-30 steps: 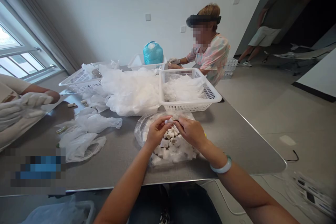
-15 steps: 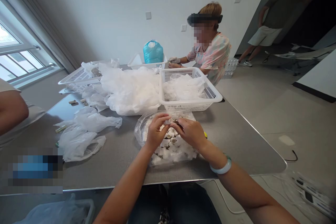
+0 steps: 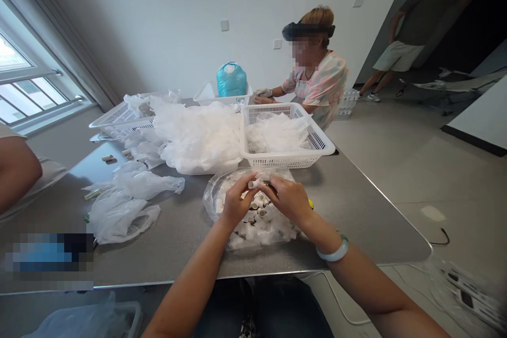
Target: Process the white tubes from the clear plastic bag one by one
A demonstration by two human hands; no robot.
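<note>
Left hand (image 3: 236, 202) pinches a short white tube (image 3: 254, 184) between thumb and fingers, near its open end. Right hand (image 3: 290, 199) closes on the opposite end, thumb and fingers together; whether it grips a second small part there, cannot tell. Tube is held up just above the mouth of a transparent plastic bag (image 3: 211, 196), roughly over its middle. One piece in hand, then, and seemingly mid-handling; fingers cover too much to say if it is finished. Many loose white tubes (image 3: 261, 213) lie in the bag below, so much looks left to handle, though worked and unworked pieces cannot be told apart and no count of either is possible. Long axis of the held tube runs about side to side, near level, between the hands; open end faces left and somewhat toward the wearer, other end points right into the fingers. Small yellow item (image 3: 311, 204) shows just beyond the right hand. Farther out: slotted white basket (image 3: 283, 160) holding thin white plastic bags (image 3: 277, 133), a big heap of white plastic (image 3: 198, 137) beside it, crumpled bags (image 3: 129, 190) to the left on the metal tabletop (image 3: 356, 222).
</note>
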